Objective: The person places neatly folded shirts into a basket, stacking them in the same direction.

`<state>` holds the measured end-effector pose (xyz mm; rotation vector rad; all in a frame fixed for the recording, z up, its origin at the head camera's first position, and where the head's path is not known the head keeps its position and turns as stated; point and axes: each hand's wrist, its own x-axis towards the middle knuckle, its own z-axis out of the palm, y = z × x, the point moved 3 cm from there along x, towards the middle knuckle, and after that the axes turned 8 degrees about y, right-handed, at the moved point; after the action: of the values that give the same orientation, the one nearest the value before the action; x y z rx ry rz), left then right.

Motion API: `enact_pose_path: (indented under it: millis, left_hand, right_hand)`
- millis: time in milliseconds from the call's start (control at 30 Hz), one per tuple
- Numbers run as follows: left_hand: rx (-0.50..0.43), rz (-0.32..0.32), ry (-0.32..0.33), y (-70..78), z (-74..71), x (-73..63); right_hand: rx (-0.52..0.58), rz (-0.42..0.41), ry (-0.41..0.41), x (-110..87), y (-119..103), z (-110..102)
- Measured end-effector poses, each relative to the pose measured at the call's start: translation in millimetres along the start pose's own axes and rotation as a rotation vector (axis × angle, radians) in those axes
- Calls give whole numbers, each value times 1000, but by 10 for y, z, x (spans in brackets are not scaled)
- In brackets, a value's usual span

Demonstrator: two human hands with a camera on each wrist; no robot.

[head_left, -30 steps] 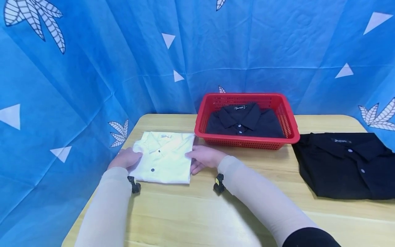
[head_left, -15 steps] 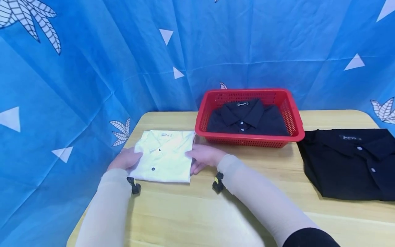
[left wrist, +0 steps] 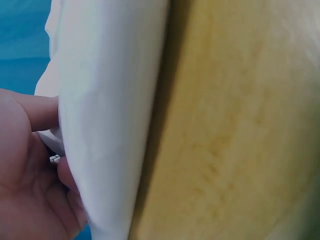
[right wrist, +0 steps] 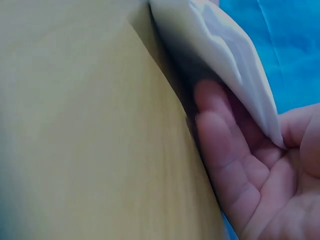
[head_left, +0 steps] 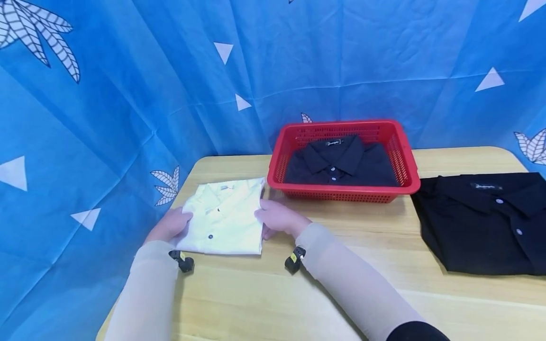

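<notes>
A folded white shirt point(head_left: 226, 218) with a collar and dark buttons lies at the left of the wooden table. My left hand point(head_left: 170, 223) grips its left edge, thumb on top and fingers beneath, as the left wrist view shows on the cloth point(left wrist: 110, 100). At the opposite edge my right hand point(head_left: 279, 218) pinches the shirt. In the right wrist view the right fingers point(right wrist: 217, 140) reach under the folded layers point(right wrist: 225, 55), and that side stands raised off the table. Some fingertips are hidden under the cloth.
A red plastic basket point(head_left: 341, 190) stands at the back centre with a folded dark shirt point(head_left: 328, 163) inside. A folded black shirt point(head_left: 482, 227) lies on the table point(head_left: 324, 265) at the right. A blue patterned curtain point(head_left: 298, 57) hangs behind and to the left.
The right edge of the white shirt has lifted and tilted slightly, with both hands still on it. My head view has shifted a little. The basket and the black shirt stay in place.
</notes>
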<state>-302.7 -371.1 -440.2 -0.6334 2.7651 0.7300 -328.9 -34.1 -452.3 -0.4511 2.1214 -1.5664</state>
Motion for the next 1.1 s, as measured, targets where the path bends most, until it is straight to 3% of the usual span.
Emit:
enact_pose_path:
  millis: [100,200,500,700,933,1100]
  left_hand:
    - [-39,47,19,-25,-12,34]
    - [-115,18,41,-101,12,23]
    - [-224,42,118,-166,-77,-127]
    - [-271,110,199,-21,-231,-256]
    - [-280,152,251,201,-395,-423]
    - [-276,194,290,425,-475,-529]
  right_hand:
    - [-77,-86,29,-17,-97,11]
    - [-117,-140,44,-45,-165,50]
    - [-112,-202,38,-112,-291,87]
    - [-127,-224,99,-162,-394,-43]
    - [19,-234,88,-303,-597,-197]
    - [15,-247,131,-453,-751,-377]
